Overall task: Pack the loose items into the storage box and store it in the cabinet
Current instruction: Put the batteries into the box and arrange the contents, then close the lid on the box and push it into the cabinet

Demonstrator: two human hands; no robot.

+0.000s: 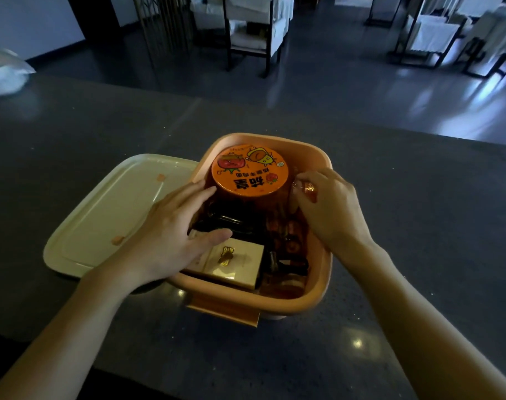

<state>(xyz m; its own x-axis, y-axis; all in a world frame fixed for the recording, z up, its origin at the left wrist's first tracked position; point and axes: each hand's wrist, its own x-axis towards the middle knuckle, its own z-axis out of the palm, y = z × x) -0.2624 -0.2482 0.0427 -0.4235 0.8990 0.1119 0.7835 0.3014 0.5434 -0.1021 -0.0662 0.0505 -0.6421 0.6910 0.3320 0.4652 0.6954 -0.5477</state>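
An orange storage box [318, 295] stands open on the dark counter [404, 226]. Inside, at the far end, an instant noodle cup [250, 171] with an orange lid stands upright. A cream box with a gold emblem [234, 264] lies at the near left, beside dark items and several small orange-wrapped packets [289, 235]. My left hand [173, 229] rests flat over the box's left side, fingertips touching the cup and the cream box. My right hand [329, 209] is at the right wall, fingers pinched on a small shiny wrapped item [308, 187].
The cream lid [107, 215] lies flat on the counter, left of the storage box and touching it. A white plastic bag [3, 72] sits at the far left. Beyond the counter are chairs with white covers [257, 30] on a dark floor.
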